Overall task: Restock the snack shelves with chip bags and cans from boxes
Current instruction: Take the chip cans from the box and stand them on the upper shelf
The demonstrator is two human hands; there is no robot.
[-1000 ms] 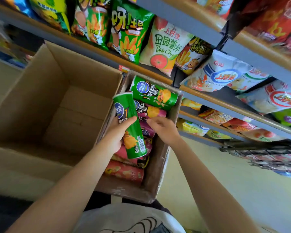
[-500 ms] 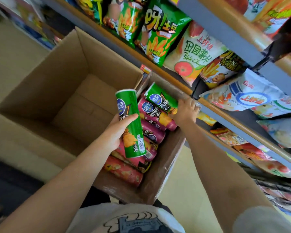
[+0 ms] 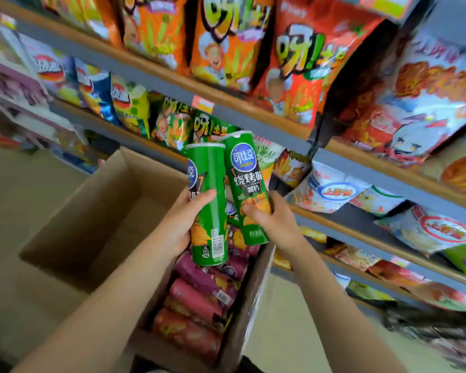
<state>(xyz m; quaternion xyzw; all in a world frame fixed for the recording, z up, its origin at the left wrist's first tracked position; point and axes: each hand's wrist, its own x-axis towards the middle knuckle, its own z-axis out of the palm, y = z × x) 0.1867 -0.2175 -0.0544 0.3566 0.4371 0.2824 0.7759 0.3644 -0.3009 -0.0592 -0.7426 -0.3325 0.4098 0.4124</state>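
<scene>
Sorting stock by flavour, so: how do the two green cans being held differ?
The left-hand can shows its barcode side; the right-hand can shows its front logo. The left-hand can stands nearly upright and lower; the right-hand can leans left and sits higher. Both are green with pale lids, one gripped by the left hand, the other by the right hand.

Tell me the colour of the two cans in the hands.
Both cans are green, seen in the head view.

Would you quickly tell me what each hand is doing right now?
Left hand: grips a green can.
Right hand: grips another green can.
</scene>
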